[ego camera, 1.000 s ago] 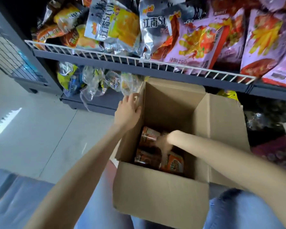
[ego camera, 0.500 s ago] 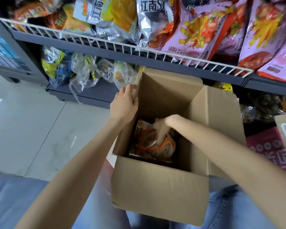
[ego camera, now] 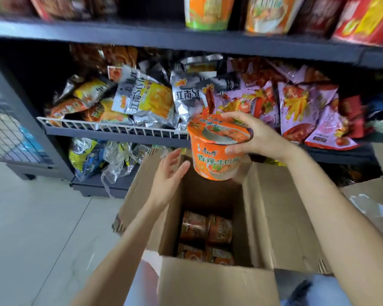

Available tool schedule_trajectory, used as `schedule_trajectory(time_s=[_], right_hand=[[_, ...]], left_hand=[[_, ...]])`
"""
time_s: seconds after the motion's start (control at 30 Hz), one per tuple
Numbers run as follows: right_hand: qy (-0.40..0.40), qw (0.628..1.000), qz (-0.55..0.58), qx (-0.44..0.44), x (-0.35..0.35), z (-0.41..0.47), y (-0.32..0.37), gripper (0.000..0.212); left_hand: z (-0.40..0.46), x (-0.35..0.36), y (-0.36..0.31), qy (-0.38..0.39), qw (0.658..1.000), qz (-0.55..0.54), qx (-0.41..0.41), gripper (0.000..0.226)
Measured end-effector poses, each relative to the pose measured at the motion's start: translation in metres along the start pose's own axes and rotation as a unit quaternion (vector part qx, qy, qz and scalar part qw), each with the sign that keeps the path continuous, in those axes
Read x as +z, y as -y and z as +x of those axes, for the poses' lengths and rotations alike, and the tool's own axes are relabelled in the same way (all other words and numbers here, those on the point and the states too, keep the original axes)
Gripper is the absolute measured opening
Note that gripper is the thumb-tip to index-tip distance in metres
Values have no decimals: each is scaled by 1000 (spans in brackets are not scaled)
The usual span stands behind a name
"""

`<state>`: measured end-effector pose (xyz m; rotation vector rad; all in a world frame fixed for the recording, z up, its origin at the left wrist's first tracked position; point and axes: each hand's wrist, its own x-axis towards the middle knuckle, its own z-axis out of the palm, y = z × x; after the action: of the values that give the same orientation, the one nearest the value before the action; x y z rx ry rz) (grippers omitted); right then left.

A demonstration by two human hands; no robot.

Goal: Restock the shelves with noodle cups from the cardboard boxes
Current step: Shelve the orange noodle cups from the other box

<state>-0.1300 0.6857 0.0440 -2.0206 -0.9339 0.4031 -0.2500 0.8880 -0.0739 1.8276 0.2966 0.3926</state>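
The right hand [ego camera: 255,138], in the box [ego camera: 208,286] a second ago, now grips a cup [ego camera: 217,149] above it while the left hand [ego camera: 169,173], fingers spread, leaves the flap, so shelving comes next.

An orange noodle cup with a printed foil lid [ego camera: 217,151] is gripped by the right hand [ego camera: 259,135] above the open brown cardboard box [ego camera: 208,281]. The left hand [ego camera: 168,175] is held with relaxed fingers just left of the cup, over the box's left flap. More orange cups [ego camera: 206,237] are seen deep in the box. Silver and pink snack bags [ego camera: 142,98] are piled on the far wire-fronted dark shelf [ego camera: 111,127].
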Motion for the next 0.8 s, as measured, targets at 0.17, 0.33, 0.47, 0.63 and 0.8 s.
schedule_trajectory(time_s=[0.17, 0.33, 0.47, 0.63, 0.8], right_hand=[[-108, 986, 64, -112, -17, 18, 79, 90], [-287, 937, 109, -166, -37, 54, 133, 95], [-388, 902, 92, -166, -58, 79, 152, 67], [-394, 881, 48, -258, -95, 104, 171, 64], [-410, 882, -152, -175, -134, 145, 165, 66]], left_hand=[[32, -21, -100, 80, 975, -91, 188, 111], [85, -39, -171, -96, 954, -63, 276, 120], [130, -37, -215, -179, 930, -41, 318, 115], [168, -19, -268, -189, 914, -67, 352, 110], [210, -22, -296, -96, 951, -37, 291, 82]])
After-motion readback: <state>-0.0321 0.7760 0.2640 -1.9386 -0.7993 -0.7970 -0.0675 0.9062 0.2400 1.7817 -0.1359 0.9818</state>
